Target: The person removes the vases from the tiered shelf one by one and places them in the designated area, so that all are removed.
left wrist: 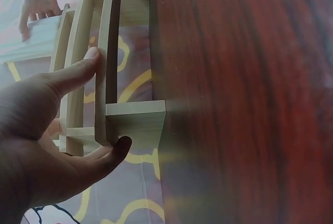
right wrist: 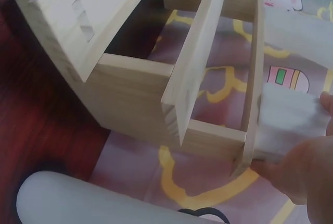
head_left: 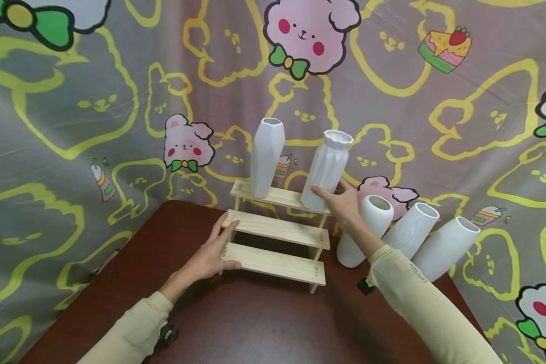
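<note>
While the right hand (head_left: 343, 205) grips the fluted white vase (head_left: 325, 169), thumb on the front and fingers round the side, the vase's base meets the top tier (head_left: 284, 197) of a wooden stand (head_left: 300, 233) near that tier's right end. Cannot tell how much weight the tier bears. Left hand (head_left: 211, 255) grips the stand's left end: fingers on the middle tier, thumb at the front edge of the bottom tier (head_left: 273, 263). Faceted white vase (head_left: 267, 156) stands unheld toward the top tier's left end. Three white vases (head_left: 411, 230) stand in a row by the right edge of the counter (head_left: 264, 323).

Risks (judged): top tier is narrow, so a base set partly past its back edge or right end could tip. A sideways push could rock the stand and topple the faceted vase. Right sleeve (head_left: 418, 298) overlaps the row in view, contact uncertain; a low withdrawal could knock one over.

Labels: no brand or writing legible on the vases. Small dark lettering near the right cuff, too small to read. Backdrop cloth (head_left: 236, 65) bears cartoon animals, no readable text.
</note>
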A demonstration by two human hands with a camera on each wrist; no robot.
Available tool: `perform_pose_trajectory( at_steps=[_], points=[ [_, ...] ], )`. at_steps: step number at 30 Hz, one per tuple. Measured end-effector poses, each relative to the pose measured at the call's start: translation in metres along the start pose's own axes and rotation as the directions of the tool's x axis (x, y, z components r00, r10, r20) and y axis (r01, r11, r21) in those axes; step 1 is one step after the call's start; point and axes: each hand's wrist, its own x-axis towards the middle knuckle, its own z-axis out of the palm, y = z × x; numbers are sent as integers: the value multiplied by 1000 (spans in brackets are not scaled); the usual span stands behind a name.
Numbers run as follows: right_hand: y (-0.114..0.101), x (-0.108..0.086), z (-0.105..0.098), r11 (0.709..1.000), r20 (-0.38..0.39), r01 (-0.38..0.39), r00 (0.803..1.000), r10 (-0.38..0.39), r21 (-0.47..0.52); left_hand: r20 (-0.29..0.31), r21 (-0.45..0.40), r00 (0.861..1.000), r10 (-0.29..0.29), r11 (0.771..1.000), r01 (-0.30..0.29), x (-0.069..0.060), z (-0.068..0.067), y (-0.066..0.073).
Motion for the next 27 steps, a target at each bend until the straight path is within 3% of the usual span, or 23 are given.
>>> perform_pose_trajectory(
  at_steps=[7, 12, 21, 27],
  points=[
    [0, 0, -8, 999, 3, 9, 1000, -9, -37, 9, -5, 1000, 14, 1000, -14, 5, 2, 0],
    [-1, -5, -14, 999, 17, 24, 1000, -23, -45, -7, 60, 999, 53, 997, -52, 8, 3, 0],
    [-12, -25, -21, 996, 72, 80, 994, -77, -37, -29, 60, 996, 80, 995, -78, 4, 6, -1],
    [-26, -45, -28, 991, 104, 89, 991, -79, -97, -42, 41, 996, 80, 996, -78, -1, 3, 0]
  ],
)
